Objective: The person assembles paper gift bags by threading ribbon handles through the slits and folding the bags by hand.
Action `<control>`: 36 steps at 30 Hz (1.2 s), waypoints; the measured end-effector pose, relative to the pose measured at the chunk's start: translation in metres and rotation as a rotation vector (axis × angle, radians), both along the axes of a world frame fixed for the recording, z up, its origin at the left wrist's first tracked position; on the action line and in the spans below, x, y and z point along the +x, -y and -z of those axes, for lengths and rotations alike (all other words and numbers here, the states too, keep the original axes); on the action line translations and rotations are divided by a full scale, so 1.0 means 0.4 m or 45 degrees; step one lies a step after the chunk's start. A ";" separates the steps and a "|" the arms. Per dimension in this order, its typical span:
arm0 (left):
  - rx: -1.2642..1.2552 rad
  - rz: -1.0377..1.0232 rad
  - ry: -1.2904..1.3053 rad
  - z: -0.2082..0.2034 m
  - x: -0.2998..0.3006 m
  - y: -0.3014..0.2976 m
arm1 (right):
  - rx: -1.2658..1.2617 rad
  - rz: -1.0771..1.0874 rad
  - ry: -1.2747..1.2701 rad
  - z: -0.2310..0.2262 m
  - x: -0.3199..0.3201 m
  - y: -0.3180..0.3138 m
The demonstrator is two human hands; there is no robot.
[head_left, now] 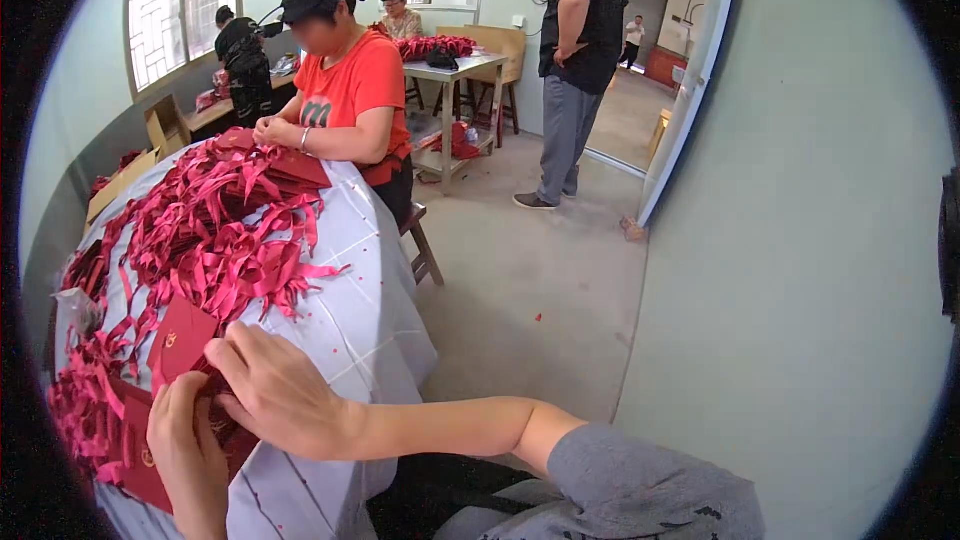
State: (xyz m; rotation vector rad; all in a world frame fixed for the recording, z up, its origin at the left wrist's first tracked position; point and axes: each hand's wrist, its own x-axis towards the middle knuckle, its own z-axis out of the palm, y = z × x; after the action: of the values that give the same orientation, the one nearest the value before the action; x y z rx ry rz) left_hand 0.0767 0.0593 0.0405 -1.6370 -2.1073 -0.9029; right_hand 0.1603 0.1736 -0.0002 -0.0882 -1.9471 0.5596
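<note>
Right hand: the right hand is clamped with thumb and bent fingers on the near edge of the red card.
Left hand: the left hand is bent at the same edge, just beside the right one; its fingertips are partly hidden, so I cannot tell if it is gripping.
Red card: the red card is tilted above the table's near part, with a small gold mark on its face.
Other cards: more dark red cards lie below and beside the left hand.
Ribbons: a big heap of pink-red ribbons lies beyond the hands, and a smaller heap at the left.
Table: the table is covered with a white cloth.
Co-worker: a person in a red shirt sits across the heap, both hands at the cards there.
Behind: a person in a black shirt stands near the open door.
</note>
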 end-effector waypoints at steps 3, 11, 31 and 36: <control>0.082 0.056 -0.024 0.034 -0.016 0.010 | 0.117 -0.142 -0.018 -0.006 0.000 -0.026; 0.277 -0.151 0.179 0.089 -0.013 0.011 | 0.286 -0.241 0.290 -0.060 -0.056 -0.075; 0.161 -0.203 -0.142 0.086 -0.028 0.001 | 0.371 -0.506 1.506 -0.161 -0.300 -0.157; 0.196 -0.244 -0.091 0.083 -0.043 0.030 | -0.255 -0.759 0.877 -0.102 -0.215 -0.118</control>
State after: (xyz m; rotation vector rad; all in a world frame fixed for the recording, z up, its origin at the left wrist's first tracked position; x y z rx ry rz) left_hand 0.0594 0.0473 0.0074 -1.3461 -2.0496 -0.9059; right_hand 0.0743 0.2209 0.0407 0.2107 -2.5898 1.2415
